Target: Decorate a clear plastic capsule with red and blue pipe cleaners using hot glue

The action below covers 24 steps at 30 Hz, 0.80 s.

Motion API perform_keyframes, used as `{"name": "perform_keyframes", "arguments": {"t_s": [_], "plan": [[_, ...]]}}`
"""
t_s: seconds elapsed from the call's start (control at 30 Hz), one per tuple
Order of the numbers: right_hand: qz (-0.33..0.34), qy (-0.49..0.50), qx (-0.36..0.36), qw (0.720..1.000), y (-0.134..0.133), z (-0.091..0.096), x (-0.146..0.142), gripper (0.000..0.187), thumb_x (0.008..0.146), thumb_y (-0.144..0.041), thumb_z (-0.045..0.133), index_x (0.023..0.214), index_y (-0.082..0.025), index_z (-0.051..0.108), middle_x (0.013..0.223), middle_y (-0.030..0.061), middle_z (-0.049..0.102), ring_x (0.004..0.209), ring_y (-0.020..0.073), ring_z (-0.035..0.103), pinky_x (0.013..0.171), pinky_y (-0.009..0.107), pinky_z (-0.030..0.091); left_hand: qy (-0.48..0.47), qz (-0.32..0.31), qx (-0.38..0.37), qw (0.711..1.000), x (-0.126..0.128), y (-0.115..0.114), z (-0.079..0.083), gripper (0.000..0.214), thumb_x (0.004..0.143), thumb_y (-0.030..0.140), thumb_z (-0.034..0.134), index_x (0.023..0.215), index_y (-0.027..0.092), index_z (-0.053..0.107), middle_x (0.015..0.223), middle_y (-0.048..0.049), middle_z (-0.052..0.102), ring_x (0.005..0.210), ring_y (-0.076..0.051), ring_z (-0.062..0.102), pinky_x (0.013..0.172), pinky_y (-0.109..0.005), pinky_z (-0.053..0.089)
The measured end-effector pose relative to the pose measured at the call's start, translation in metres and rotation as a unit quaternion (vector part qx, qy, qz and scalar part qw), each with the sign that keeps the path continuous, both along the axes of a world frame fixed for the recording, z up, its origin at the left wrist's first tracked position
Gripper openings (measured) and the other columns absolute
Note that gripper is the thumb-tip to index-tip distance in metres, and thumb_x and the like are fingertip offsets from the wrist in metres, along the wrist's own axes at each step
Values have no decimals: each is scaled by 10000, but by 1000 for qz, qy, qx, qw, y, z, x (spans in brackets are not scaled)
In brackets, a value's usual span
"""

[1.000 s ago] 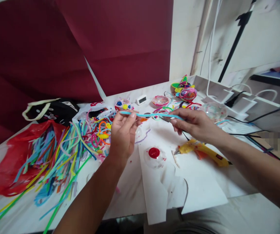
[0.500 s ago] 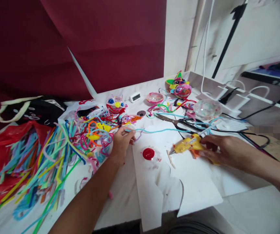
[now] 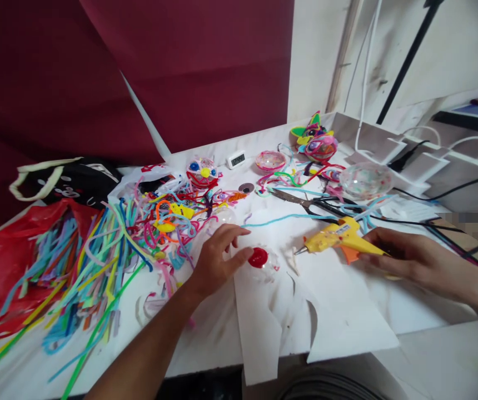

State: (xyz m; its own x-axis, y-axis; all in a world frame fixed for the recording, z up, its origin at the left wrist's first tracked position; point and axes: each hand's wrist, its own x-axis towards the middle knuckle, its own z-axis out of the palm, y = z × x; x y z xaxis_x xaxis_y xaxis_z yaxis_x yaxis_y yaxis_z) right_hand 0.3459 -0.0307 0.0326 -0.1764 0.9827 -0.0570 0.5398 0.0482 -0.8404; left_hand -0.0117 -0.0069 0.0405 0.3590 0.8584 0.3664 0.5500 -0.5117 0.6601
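My right hand [image 3: 406, 256] is closed round the handle of a yellow glue gun [image 3: 339, 238], lifted slightly, its nozzle pointing left toward a clear half-dome with a red disc inside [image 3: 259, 259]. My left hand [image 3: 218, 256] hovers just left of that dome, fingers spread and loosely curled, thumb tip almost touching the red disc; nothing is in it. A light-blue pipe cleaner [image 3: 289, 219] lies on the white table [image 3: 222, 333] behind the dome. Black-handled scissors [image 3: 305, 201] rest beyond it.
A big heap of coloured pipe cleaners [image 3: 97, 250] spills from a red plastic bag [image 3: 5, 266] at left. White paper sheets [image 3: 318, 316] overhang the front edge. Clear domes [image 3: 364, 180], decorated balls [image 3: 316, 145], a small clock [image 3: 237, 159], a black bag [image 3: 72, 180] and cables [image 3: 431, 222] crowd the back.
Both hands let go of the blue pipe cleaner, which now lies on the table. My right hand took up the glue gun; my left hand moved down beside the red-disc dome.
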Motion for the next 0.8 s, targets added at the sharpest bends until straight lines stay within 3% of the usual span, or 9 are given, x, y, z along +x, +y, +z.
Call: {"name": "perform_keyframes", "arguments": {"t_s": [0.1, 0.17, 0.3, 0.4, 0.53, 0.63, 0.73, 0.8], "plan": [[11, 46, -49, 998, 3, 1, 0, 384, 696, -555, 664, 865, -212, 631, 845, 63, 632, 693, 183, 561, 564, 276, 469, 34, -58, -14, 998, 0, -5, -4, 467, 781, 363, 674, 1200, 225, 523, 1158, -93, 565, 959, -203, 566, 801, -305, 473], [-24, 73, -56, 995, 4, 4, -1, 404, 669, -563, 684, 857, -211, 624, 860, 68, 624, 682, 172, 551, 554, 267, 467, 50, -69, -6, 996, 0, -6, -5, 563, 740, 382, 714, 1234, 236, 488, 1211, -102, 550, 1072, -245, 544, 907, -362, 458], [-61, 84, -43, 994, 4, 10, -2, 363, 668, -517, 713, 857, -218, 630, 832, 51, 603, 671, 148, 525, 531, 234, 440, 31, -39, 67, 997, 5, -11, 6, 405, 788, 280, 672, 1163, 228, 530, 1173, -93, 574, 1139, -247, 513, 999, -402, 407], [-63, 79, -31, 994, 4, 12, -1, 356, 668, -508, 716, 865, -222, 639, 832, 50, 595, 660, 144, 508, 502, 232, 414, 25, -22, 77, 996, 18, -15, 25, 305, 810, 246, 640, 1106, 204, 579, 1114, -92, 589, 1066, -226, 541, 940, -370, 444], [-56, 85, -35, 994, 3, 18, -4, 372, 661, -499, 725, 900, -229, 635, 832, 39, 594, 646, 139, 498, 503, 239, 406, 18, -48, -56, 997, 46, -7, 42, 391, 753, 314, 698, 1116, 202, 608, 979, -58, 603, 736, -137, 547, 630, -246, 485], [-60, 104, -32, 992, 1, 23, -8, 362, 667, -491, 723, 888, -224, 618, 819, 33, 592, 616, 126, 478, 471, 230, 372, 0, -71, -113, 991, 66, 7, 41, 377, 718, 310, 726, 1068, 190, 655, 867, -19, 604, 579, -82, 469, 546, -216, 430], [-73, 113, -32, 990, -2, 27, -7, 332, 680, -479, 717, 866, -224, 613, 762, 16, 568, 583, 113, 444, 456, 224, 356, -26, -100, -117, 988, 78, 20, 38, 119, 780, 266, 647, 806, 166, 706, 747, -4, 621, 582, -84, 503, 553, -202, 410], [-91, 122, -28, 988, -2, 27, -3, 342, 659, -482, 730, 850, -221, 621, 755, 16, 565, 574, 111, 438, 444, 222, 351, -21, -103, -99, 990, 81, 28, 37, 151, 798, 244, 609, 707, 158, 694, 711, -9, 633, 630, -103, 550, 581, -201, 418]]}}
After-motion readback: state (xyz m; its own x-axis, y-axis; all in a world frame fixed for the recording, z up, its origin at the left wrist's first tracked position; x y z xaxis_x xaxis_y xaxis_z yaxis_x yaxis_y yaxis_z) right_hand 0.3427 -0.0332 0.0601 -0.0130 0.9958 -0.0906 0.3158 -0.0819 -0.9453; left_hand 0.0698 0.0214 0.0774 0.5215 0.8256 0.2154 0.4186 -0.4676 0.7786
